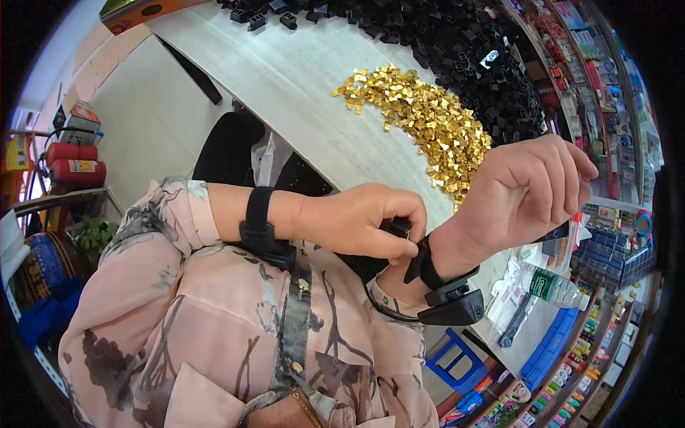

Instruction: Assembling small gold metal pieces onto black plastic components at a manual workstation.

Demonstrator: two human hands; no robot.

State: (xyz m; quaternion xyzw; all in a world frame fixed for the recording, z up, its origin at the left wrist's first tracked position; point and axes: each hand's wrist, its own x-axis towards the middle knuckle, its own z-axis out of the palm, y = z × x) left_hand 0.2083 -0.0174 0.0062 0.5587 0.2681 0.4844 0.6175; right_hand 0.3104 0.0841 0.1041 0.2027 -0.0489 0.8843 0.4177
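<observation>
My left hand (367, 220) reaches across to my right wrist, thumb and fingers pinched on the black wrist strap (425, 265) there. A small black piece shows inside the curl of its fingers. The strap carries a black camera-like device (452, 308) on the underside of the wrist. My right hand (529, 184) is raised over the table's right part, fingers loosely curled in and nothing seen in them. Around my left wrist sits another black strap (258, 214) with a similar device. Beyond the hands, a heap of small gold metal pieces (421, 118) lies on the pale table (285, 93).
A large pile of black plastic parts (471, 50) covers the table's far side. At right lie a clear bottle with a green label (549, 287) and a blue tray (548, 349). A blue stool (457, 359) stands below. Stocked shelves line the right; red fire extinguishers (77, 171) stand left.
</observation>
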